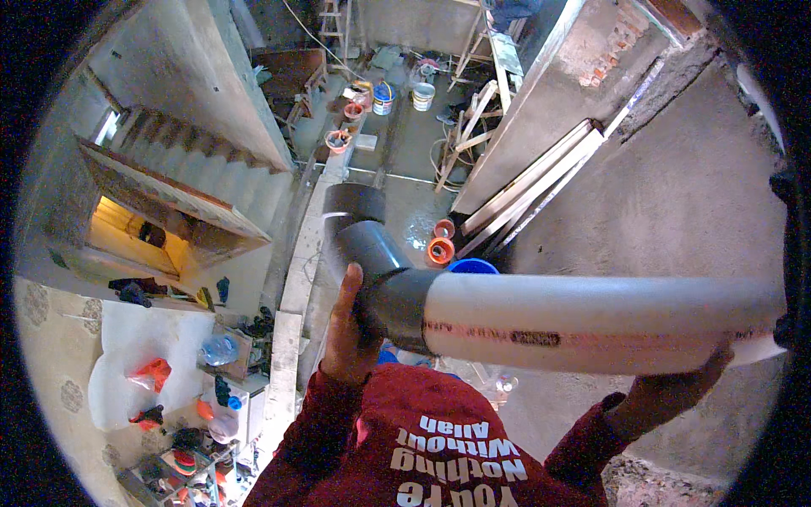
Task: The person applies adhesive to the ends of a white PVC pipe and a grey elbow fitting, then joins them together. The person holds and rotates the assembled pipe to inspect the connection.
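Across the front of me runs a thick light-grey plastic pipe [591, 317], with a band of reddish print along its side. A dark-grey bent pipe fitting [372, 245] sits on its left end, its far opening turned up and to the left. My left hand [346, 334] grips the fitting from below, thumb up along its side and the other fingers mostly hidden behind it. Under the pipe's right part, my right hand [676, 393] holds it from beneath, its fingers partly covered by the pipe.
Orange buckets [440, 249] and a blue tub [473, 266] stand just beyond the pipe. Long boards [541, 186] lean on the right wall. Farther off are paint buckets [383, 98] and wooden ladders [334, 21]. Stairs [203, 152] descend at left, above cluttered household items [186, 460].
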